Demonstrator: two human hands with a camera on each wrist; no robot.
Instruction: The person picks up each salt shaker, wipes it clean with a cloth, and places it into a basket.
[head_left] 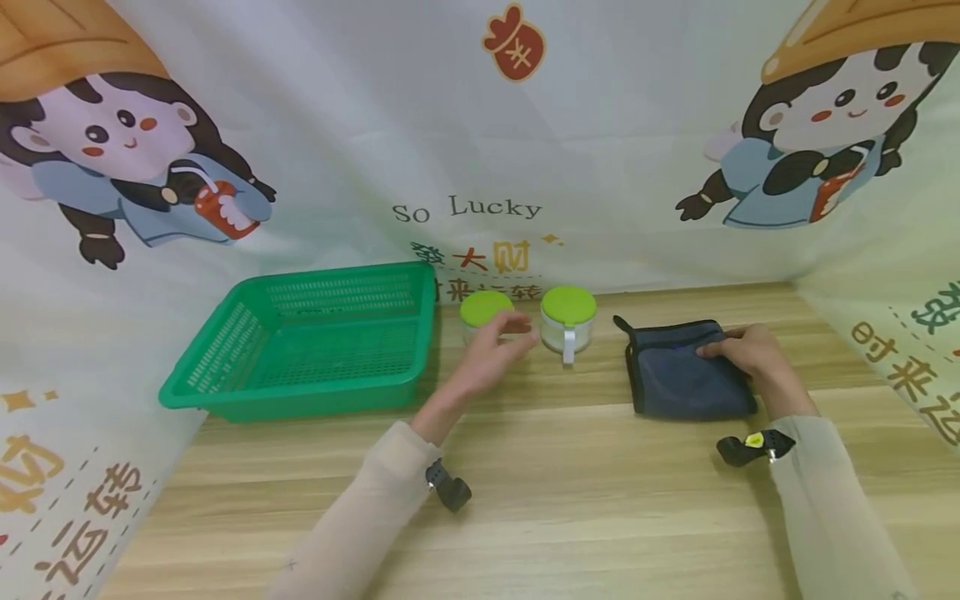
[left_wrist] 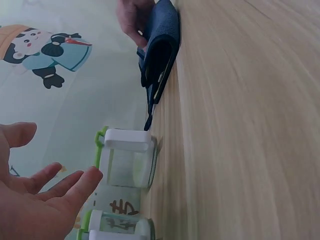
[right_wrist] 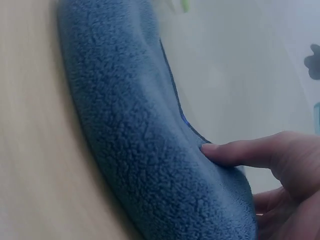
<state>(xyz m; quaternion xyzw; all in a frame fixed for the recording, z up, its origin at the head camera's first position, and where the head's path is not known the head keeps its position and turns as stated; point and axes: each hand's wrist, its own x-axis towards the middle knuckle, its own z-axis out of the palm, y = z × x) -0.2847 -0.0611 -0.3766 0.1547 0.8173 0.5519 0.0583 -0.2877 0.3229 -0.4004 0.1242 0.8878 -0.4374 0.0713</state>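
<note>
A folded dark-blue towel (head_left: 686, 379) with dark edging and a hanging loop lies on the right of the table. My right hand (head_left: 753, 354) grips its right end, the thumb on top and the other fingers partly hidden behind; the fuzzy fold of the towel (right_wrist: 135, 120) fills the right wrist view. Over by the jars, my left hand (head_left: 495, 354) is held with its fingers spread and nothing in them. It partly covers one green-lidded jar (head_left: 483, 307). Beside that stands a second clear jar (head_left: 568, 321), with a green lid and a white handle.
A green plastic basket (head_left: 311, 400) with perforated sides sits at the left of the wood-grain table (head_left: 570, 500). Behind everything hangs a printed white cloth (head_left: 360, 125), which also drapes down both sides. The jars stand close to that back cloth.
</note>
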